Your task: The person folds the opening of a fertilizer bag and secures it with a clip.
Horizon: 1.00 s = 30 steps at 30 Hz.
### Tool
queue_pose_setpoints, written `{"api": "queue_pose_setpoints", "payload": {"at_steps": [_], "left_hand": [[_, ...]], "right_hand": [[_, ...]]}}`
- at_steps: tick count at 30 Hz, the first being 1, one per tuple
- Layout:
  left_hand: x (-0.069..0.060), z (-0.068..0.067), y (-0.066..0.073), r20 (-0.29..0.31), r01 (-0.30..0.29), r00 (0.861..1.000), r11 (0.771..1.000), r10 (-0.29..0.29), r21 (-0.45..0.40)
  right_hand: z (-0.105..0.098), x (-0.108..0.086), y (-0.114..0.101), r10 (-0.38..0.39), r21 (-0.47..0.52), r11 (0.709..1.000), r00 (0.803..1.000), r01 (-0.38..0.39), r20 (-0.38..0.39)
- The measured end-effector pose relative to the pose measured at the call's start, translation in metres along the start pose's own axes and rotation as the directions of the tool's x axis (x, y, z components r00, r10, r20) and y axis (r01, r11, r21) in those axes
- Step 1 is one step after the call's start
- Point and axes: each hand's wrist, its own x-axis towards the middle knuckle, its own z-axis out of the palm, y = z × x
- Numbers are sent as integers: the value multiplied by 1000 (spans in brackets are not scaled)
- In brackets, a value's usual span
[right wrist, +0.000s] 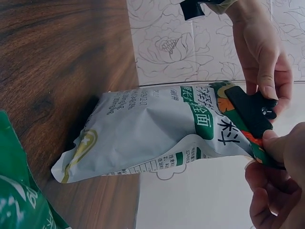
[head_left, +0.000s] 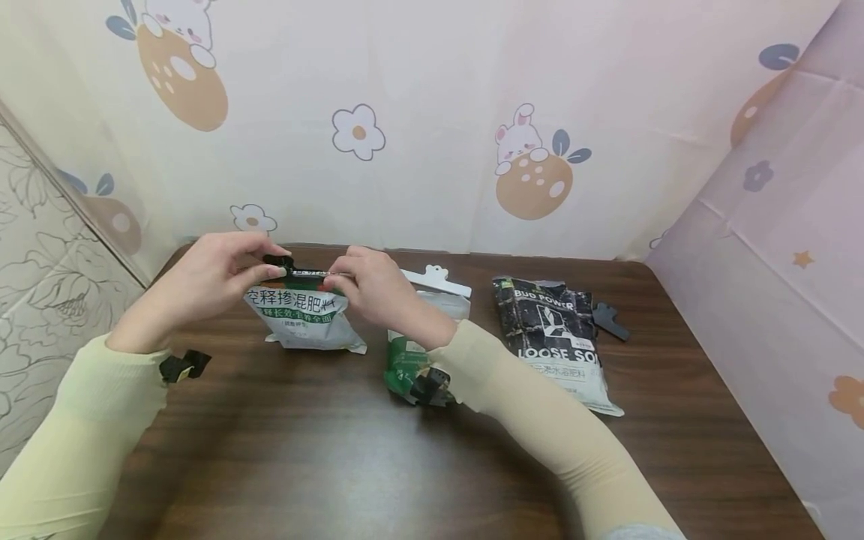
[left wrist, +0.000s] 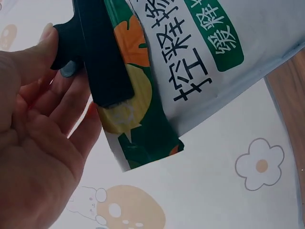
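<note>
A white and green fertilizer bag stands at the left of the table, its top edge folded. Across that top lies a black bag clip; the left wrist view shows the clip along the fold, short of the bag's corner. My left hand pinches the clip's handle between thumb and fingers. With thumb and fingers, my right hand grips the bag's top edge at its other end. The right wrist view shows the right thumb close against the clip's end.
A green bag with a white clip lies partly behind my right forearm. To the right lies a black and white soil bag with a dark clip beside it. A patterned curtain hangs behind the table.
</note>
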Motion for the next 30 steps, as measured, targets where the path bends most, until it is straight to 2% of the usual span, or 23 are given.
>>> {"api": "queue_pose_setpoints", "payload": {"at_steps": [8,19,22,25,28,30], "left_hand": [[0,2,-5,31,47,998,998,-46,-31],[-7,7,-10,17,160,987,976,-160,-144],[-10,7,-15,-2,197,980,970,-200,-143],[-16,8,-25,-60,236,967,961,-247,-146],[-25,10,-37,-110,260,951,940,-289,-223],[-31,10,-45,-119,268,942,916,-314,-299]], "right_hand": [[-1,0,-2,68,3,998,997,-68,-20],[4,-1,-1,59,14,998,998,-59,-24],[5,-2,0,49,30,998,998,-48,-36],[7,-3,1,69,69,995,997,-66,-38],[8,-4,1,102,114,989,995,-99,-20],[9,-4,0,118,140,983,993,-116,-7]]}}
